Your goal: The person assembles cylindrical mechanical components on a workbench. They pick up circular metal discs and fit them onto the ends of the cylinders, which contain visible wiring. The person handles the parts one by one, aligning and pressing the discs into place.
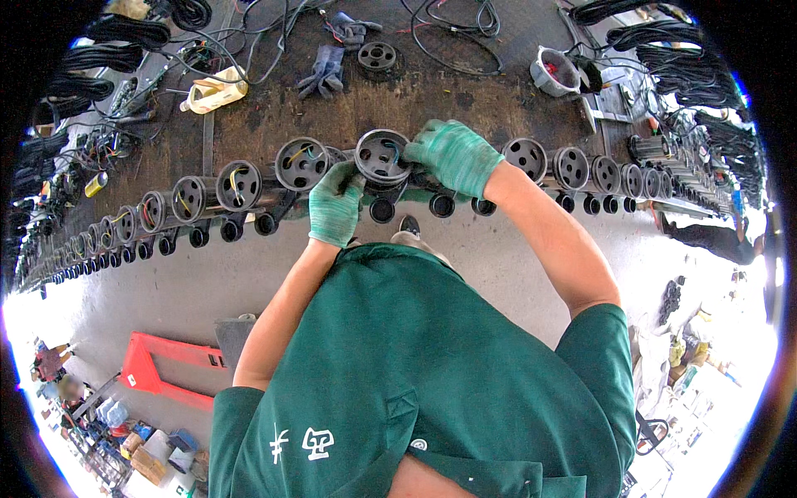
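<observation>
A long row of dark round motor housings lines the edge of the workbench, each with coloured wires showing in its open end. My left hand, in a green glove, grips the left side of the housing right in front of me. My right hand, also in a green glove, is closed on that same housing's right side and top. The housing's round face with its holes points toward me.
A loose round end cap, a pair of grey gloves, a cream-coloured tool and black cables lie on the bench behind. A grey cup-shaped part sits at the right. A red pallet truck stands on the floor at lower left.
</observation>
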{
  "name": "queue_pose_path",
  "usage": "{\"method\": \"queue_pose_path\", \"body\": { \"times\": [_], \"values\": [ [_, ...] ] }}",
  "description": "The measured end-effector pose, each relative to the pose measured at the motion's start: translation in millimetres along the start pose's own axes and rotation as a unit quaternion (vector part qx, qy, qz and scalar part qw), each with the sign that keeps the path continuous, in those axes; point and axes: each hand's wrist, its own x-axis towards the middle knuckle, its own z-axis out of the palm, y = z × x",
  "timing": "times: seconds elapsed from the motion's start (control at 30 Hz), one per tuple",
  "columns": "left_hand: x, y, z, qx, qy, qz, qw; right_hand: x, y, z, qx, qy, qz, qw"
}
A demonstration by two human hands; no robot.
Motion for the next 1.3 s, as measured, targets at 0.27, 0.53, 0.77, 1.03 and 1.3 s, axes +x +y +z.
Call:
{"method": "queue_pose_path", "body": {
  "times": [0.27, 0.53, 0.77, 1.03, 1.3],
  "values": [
    [4, -14, -2, -0.049, 0.010, -0.041, 0.998, 4, -8, -5, -0.044, -0.054, -0.014, 0.997],
    [-13, -22, -7, -0.015, -0.004, 0.072, 0.997, 7, -12, -3, -0.051, -0.061, -0.015, 0.997],
    [-5, 44, -21, 0.335, 0.000, 0.296, 0.895, 5, -12, 4, -0.068, -0.048, -0.009, 0.997],
    [36, 85, 9, 0.616, -0.087, 0.156, 0.767, 10, -21, -7, -0.075, -0.092, 0.014, 0.993],
    [43, 81, -3, 0.517, -0.112, 0.142, 0.837, 11, -28, 0, -0.054, -0.079, 0.053, 0.994]
  ]
}}
